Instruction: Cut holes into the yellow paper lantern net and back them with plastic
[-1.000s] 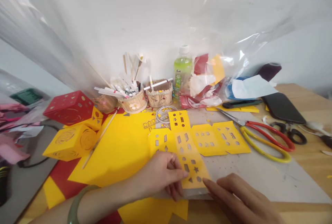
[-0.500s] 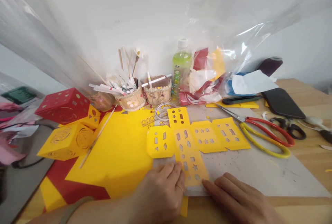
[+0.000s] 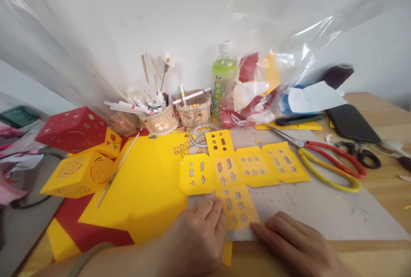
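A yellow cross-shaped paper box net lies flat, with tabs along its edges and cut-out stars, circles, diamonds and other shapes. My left hand has its fingers together at the left edge of the net's lowest panel, and its thumb is hidden. My right hand touches that panel's lower right corner with its index fingertip; the other fingers are partly bent, and its thumb is out of sight. Red-and-yellow-handled scissors lie to the right of the net.
A grey board lies under the net. At left are yellow card, a thin stick, a red box and a yellow box. Behind stand pen baskets and a green drink bottle. A black phone rests at right.
The view has shifted slightly. Both hands stay at the lowest panel, and the net keeps its place on the board.
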{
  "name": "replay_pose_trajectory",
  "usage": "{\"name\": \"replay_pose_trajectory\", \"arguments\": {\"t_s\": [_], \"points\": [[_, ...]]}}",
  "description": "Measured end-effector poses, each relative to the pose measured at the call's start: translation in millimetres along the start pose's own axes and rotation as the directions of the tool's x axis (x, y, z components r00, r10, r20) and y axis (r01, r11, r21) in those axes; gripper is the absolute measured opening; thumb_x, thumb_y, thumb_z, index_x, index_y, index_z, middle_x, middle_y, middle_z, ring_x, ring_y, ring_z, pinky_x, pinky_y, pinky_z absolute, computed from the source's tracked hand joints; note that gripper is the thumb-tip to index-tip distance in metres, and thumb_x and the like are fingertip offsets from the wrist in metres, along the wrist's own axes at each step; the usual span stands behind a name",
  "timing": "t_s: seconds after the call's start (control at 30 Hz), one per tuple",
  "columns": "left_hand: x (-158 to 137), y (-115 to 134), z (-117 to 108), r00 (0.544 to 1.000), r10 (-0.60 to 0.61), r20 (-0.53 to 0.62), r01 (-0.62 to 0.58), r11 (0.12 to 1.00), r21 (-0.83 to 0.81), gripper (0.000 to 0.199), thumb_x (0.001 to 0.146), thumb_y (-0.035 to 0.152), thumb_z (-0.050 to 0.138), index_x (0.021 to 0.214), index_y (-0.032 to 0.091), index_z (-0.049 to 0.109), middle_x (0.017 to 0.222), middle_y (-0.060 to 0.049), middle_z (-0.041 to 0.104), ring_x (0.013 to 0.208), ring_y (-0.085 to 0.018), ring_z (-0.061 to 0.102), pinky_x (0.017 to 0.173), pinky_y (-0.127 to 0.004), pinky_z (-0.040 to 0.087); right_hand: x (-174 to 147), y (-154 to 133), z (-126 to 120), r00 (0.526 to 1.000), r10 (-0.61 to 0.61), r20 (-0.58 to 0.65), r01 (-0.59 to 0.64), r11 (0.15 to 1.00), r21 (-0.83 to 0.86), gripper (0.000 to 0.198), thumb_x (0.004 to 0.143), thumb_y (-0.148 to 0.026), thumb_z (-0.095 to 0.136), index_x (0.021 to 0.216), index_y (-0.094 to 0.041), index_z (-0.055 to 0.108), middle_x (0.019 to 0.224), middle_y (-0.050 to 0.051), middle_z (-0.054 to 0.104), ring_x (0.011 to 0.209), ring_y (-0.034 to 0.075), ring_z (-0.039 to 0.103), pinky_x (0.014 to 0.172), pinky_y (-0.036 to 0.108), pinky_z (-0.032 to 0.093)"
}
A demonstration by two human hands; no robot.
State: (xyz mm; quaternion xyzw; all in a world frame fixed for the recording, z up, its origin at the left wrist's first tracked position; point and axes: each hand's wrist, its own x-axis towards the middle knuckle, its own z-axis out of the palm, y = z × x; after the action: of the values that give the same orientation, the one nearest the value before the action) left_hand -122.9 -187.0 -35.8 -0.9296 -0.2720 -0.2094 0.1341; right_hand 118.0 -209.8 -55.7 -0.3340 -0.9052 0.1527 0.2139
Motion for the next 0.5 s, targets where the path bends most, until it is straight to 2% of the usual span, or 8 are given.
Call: {"name": "replay_pose_trajectory", "arguments": {"t_s": [0.27, 0.5], "points": [[0.1, 1.0, 1.2, 1.000, 0.007, -0.009, -0.007, 1.000, -0.008, 0.038, 0.085, 0.004, 0.029, 0.083, 0.005, 0.067, 0.086, -0.015, 0.071, 0.071, -0.023, 0.067, 0.048, -0.029, 0.051, -0.1, -0.3, 2.3, 1.000, -0.015, -0.009, 0.015, 1.000, 0.024, 0.038, 0.096, -0.024, 0.027, 0.124, -0.014, 0.049, 0.082, 0.009, 0.059, 0.071, 0.017, 0.055, 0.060, 0.028, 0.046], [2.1, -7.6, -2.2, 0.997, 0.047, 0.060, -0.044, 0.998, -0.050, 0.033, 0.089, 0.008, 0.031, 0.093, 0.004, 0.063, 0.088, -0.015, 0.069, 0.080, -0.023, 0.063, 0.062, -0.031, 0.052, 1.9, -1.8, 1.4, 1.000, 0.000, 0.014, 0.000, 0.999, 0.039, 0.035, 0.095, -0.019, 0.028, 0.121, -0.014, 0.050, 0.081, 0.008, 0.057, 0.071, 0.016, 0.053, 0.059, 0.027, 0.045]]}}
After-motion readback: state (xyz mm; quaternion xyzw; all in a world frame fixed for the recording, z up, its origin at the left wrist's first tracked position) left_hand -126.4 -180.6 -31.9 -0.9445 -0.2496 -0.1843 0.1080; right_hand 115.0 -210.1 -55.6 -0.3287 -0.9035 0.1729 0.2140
